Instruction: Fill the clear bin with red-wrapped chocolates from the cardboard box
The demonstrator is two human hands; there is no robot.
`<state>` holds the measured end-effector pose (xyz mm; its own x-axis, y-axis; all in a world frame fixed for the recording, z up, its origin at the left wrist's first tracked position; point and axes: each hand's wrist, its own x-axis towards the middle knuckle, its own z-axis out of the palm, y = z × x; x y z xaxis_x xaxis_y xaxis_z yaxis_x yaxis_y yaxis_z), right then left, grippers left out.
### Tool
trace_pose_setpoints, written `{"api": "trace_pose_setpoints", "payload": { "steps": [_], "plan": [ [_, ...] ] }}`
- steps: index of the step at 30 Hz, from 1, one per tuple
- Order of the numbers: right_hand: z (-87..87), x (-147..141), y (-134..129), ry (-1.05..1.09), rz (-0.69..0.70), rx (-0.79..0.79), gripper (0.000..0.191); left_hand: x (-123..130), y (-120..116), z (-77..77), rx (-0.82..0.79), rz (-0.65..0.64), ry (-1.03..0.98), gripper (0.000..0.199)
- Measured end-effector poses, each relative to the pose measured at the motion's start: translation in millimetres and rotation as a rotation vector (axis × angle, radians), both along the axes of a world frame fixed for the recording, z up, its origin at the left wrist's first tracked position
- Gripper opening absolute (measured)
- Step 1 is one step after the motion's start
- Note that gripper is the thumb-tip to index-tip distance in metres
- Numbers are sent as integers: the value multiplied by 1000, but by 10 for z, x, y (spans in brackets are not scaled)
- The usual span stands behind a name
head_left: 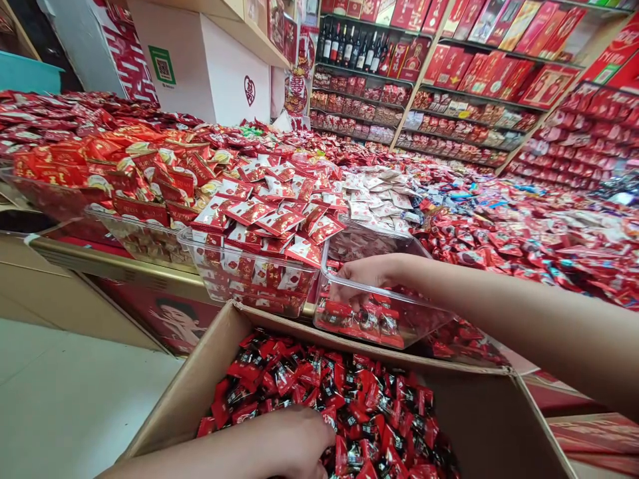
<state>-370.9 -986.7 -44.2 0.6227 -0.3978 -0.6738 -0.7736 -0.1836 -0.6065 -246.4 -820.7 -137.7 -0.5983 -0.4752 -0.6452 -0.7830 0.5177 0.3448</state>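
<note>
A cardboard box (pixel 479 419) stands in front of me, partly filled with red-and-black wrapped candies (pixel 369 406). Down among these candies is my left hand (pixel 299 436), its fingers curled round some of them and the fingertips partly hidden. My right hand (pixel 367 274) reaches from the right into a clear plastic bin (pixel 424 319) behind the box. Its fingers point down and are bent together, just above a low layer of red wrapped candies (pixel 367 318). Whatever they hold is hidden behind the hand and the bin wall.
To the left, another clear bin (pixel 207 266) is heaped with red-and-white packets (pixel 269 206). Piles of wrapped sweets (pixel 524 226) cover the display behind. Shelves with wine bottles (pixel 352 50) and red gift boxes (pixel 492 70) line the back. Pale floor (pixel 64 399) shows lower left.
</note>
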Motion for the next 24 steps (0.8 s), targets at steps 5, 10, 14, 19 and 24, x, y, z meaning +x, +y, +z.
{"api": "trace_pose_setpoints", "payload": {
  "steps": [5,10,14,19,24],
  "plan": [
    [-9,30,87,194,226,49,9,-6,1,-11,1,-1,-5,41],
    [-19,40,91,216,253,26,2,3,4,-60,-3,-1,6,41],
    [11,34,115,233,187,-51,12,13,9,-75,-19,2,28,39],
    [40,14,74,200,162,-156,15,15,9,-62,-22,6,33,38],
    [-49,27,-85,117,99,-825,34,3,9,-44,-11,9,13,38]
  ]
}}
